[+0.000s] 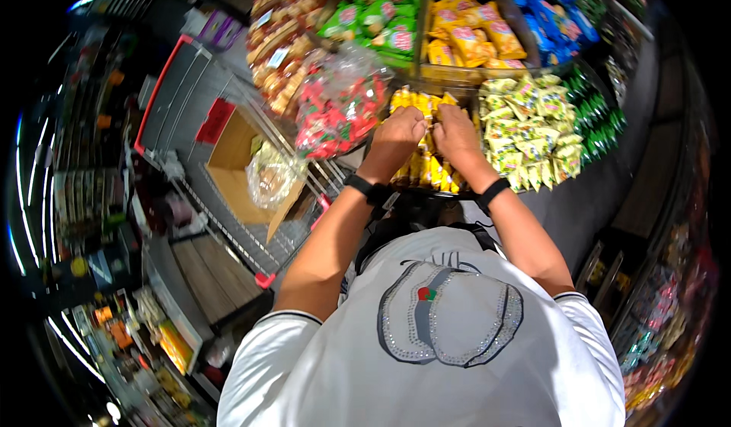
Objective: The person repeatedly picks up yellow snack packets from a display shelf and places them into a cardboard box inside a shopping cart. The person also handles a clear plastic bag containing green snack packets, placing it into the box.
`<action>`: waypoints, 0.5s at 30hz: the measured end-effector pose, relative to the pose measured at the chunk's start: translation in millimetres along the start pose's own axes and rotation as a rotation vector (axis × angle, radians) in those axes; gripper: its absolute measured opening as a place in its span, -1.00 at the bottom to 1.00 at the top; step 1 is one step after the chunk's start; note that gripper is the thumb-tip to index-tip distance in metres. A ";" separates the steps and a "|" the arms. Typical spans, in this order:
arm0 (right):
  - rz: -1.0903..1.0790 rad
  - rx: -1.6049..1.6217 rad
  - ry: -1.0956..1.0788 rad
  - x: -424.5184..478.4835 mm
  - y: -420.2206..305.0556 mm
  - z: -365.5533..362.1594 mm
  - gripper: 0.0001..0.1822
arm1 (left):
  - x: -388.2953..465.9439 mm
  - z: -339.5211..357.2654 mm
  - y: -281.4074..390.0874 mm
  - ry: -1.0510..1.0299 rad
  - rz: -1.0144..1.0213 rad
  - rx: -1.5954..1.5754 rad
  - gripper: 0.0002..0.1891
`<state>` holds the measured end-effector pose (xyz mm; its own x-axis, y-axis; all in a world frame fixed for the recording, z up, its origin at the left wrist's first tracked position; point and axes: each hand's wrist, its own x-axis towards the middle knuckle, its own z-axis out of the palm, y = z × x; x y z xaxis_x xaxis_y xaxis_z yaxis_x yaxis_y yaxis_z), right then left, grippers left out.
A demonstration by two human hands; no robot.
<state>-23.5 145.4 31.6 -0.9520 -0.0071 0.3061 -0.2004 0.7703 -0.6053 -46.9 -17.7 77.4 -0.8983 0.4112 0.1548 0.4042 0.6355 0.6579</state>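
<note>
Both my hands are over a bin of yellow-wrapped snacks in a display of small packets. My left hand, fingers curled down, touches the packets at the bin's left side. Close beside it, my right hand is bent over the packets on the right. Their fingertips are partly hidden, so what each holds cannot be told. To the left lies a clear plastic bag of red and green wrapped sweets. Pale green packets fill the neighbouring bin on the right.
A wire shopping cart stands at the left, with an open cardboard box holding a clear bag. Beyond the bin lie green packets, orange packets, blue packets and brown packaged snacks. Dark green packets are at the right.
</note>
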 end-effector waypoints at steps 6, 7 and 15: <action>0.057 0.442 -0.183 -3.0 -36.4 -1.3 -0.72 | -91.9 -91.7 -35.1 0.205 -0.270 -0.083 -0.85; 0.062 0.507 -0.236 -3.3 -48.5 3.2 -0.73 | -120.2 -106.6 -57.8 0.294 -0.334 -0.060 -0.84; 0.168 0.693 -0.535 0.4 -89.4 23.9 -0.73 | -203.0 -258.2 -192.9 0.527 -0.898 -0.075 -0.74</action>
<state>-11.5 61.3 68.3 -0.9273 -0.3591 -0.1059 0.0219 0.2302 -0.9729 13.1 -392.5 109.4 -0.8317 -0.5413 -0.1235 -0.4450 0.5168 0.7314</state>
